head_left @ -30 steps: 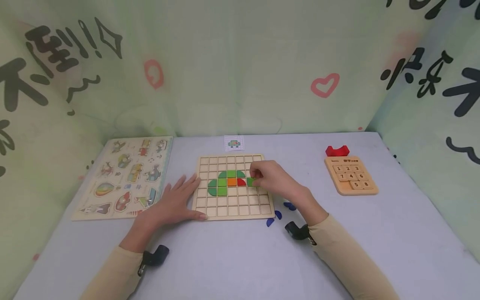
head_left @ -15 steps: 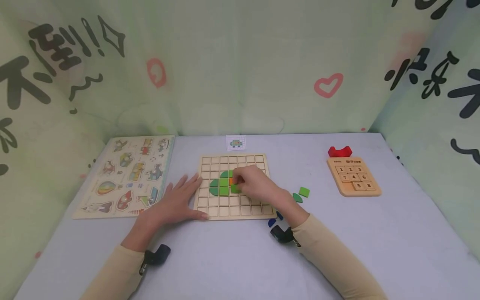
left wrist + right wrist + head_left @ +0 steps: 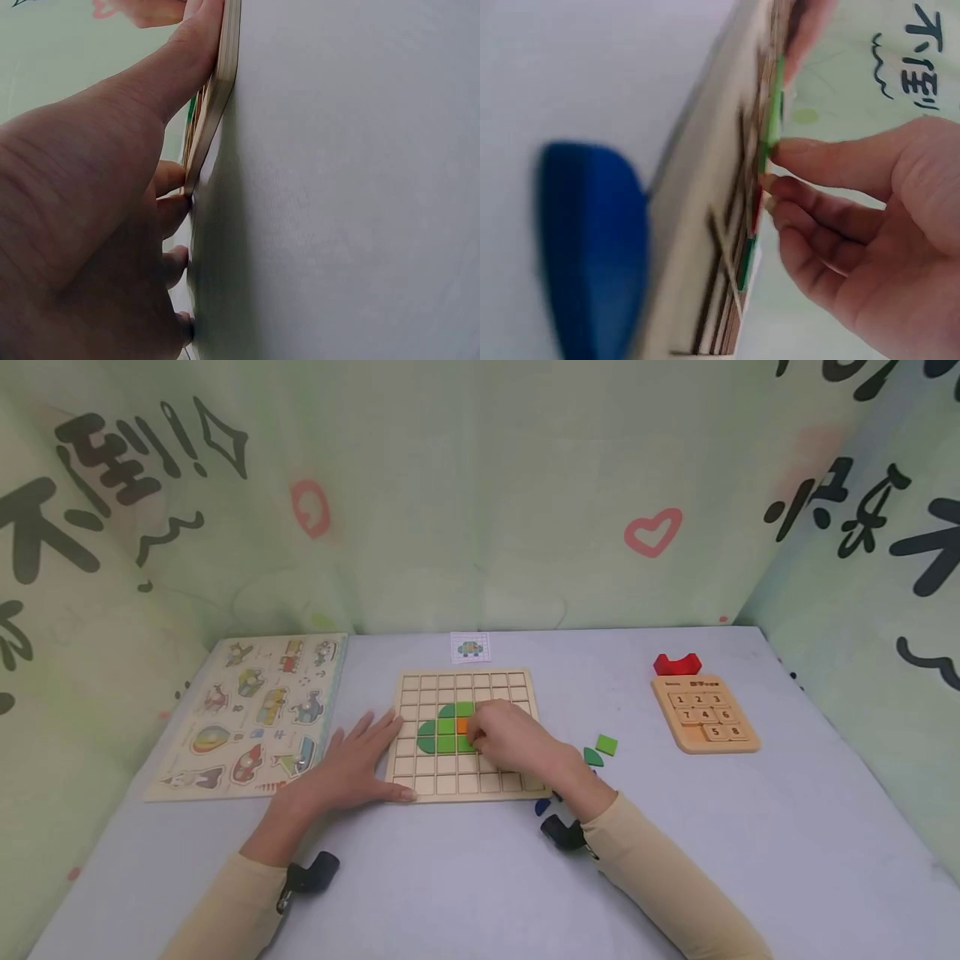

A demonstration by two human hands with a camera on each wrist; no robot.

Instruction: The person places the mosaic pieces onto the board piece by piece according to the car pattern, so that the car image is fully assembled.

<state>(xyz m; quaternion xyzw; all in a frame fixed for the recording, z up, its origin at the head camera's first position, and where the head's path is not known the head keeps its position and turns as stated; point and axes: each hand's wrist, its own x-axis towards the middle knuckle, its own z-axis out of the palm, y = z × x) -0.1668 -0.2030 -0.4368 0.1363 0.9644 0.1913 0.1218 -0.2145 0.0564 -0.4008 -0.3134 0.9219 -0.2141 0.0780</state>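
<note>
My left hand (image 3: 348,768) lies spread along the left side of a wooden grid board (image 3: 450,787), thumb on its front edge and fingertips at its side. Over the board's middle, my right hand (image 3: 513,739) pinches a light green square tile (image 3: 465,743) low in the grid, below the orange tile (image 3: 461,725). The right wrist view has the thumb and curled fingers at the green tile (image 3: 773,124), with a red piece (image 3: 757,206) just beyond. Dark green rounded pieces (image 3: 426,737) and more green squares sit to the left. My right hand hides the pattern's right part.
A loose green square (image 3: 607,745), a green rounded piece (image 3: 593,757) and blue pieces (image 3: 542,807) lie right of the board. A small pattern card (image 3: 470,648) is behind it. Left stands a picture puzzle (image 3: 255,714); right, a number board (image 3: 705,718) and red block (image 3: 677,665).
My right hand has moved left from the board's right side to the middle, where it stays near the orange tile. A green square now shows below the orange tile. My left hand keeps its place.
</note>
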